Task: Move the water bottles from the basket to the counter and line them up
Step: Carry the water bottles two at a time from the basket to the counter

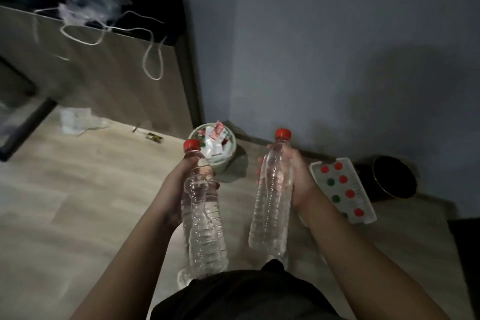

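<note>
**Water bottles held in both grips, surface off to the upper left**

Water bottle one (202, 215), red-capped and tilted a little, sits in the left grip (181, 179), whose fingers are wrapped round its upper body below the shoulder. A doubled outline beside it may be a second bottle or only blur; I cannot tell which. The right grip (296, 179) is clamped round the upper half of water bottle two (272, 202), also red-capped. Both hang over the floor, apart from each other.

Just right of the right grip sits the white basket (315, 167), with more red and green caps showing inside. Ahead of the left grip is a round tub (211, 148) of packets. Far up and left of that grip stands what is probably the surface (91, 73), with cords (153, 60) draped over its edge.

This looks like the carrying step. Hold the ribbed bodies firmly without crushing the thin plastic. Turn left and set each bottle down base first, away from the cords. Stand them side by side to start the row, releasing one at a time.
</note>
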`<state>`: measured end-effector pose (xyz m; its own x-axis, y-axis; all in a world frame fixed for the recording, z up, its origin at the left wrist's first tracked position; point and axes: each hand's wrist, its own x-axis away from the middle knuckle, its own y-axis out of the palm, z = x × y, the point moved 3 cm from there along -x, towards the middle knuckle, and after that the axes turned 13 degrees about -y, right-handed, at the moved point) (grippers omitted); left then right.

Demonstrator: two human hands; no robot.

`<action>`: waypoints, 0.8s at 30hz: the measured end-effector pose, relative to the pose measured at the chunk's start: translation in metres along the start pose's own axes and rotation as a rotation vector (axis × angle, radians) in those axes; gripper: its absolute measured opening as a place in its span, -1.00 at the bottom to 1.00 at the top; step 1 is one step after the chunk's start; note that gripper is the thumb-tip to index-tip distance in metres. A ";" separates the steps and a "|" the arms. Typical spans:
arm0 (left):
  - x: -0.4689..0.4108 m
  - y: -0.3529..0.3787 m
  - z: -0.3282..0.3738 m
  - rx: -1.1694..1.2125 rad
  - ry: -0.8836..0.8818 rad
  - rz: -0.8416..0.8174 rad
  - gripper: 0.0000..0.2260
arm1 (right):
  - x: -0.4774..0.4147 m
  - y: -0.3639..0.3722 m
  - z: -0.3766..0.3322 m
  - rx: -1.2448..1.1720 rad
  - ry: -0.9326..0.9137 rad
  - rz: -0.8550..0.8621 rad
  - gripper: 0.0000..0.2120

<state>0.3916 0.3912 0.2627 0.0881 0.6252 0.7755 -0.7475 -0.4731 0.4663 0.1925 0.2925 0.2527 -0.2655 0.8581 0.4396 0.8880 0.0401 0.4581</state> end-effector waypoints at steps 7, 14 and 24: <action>0.070 -0.131 0.041 0.107 0.151 0.098 -0.70 | 0.001 0.135 0.078 0.121 0.072 -0.133 -0.58; 0.105 -0.217 0.069 0.217 0.230 0.166 -0.70 | -0.016 0.238 0.125 0.212 0.103 -0.299 -0.61; 0.094 -0.321 0.148 0.448 0.340 0.264 -0.66 | -0.098 0.381 0.184 0.290 0.197 -0.536 -0.59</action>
<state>0.7377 0.5101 0.2490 -0.3321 0.5794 0.7443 -0.3599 -0.8072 0.4678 0.6255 0.3179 0.2420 -0.7403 0.5713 0.3544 0.6712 0.5980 0.4381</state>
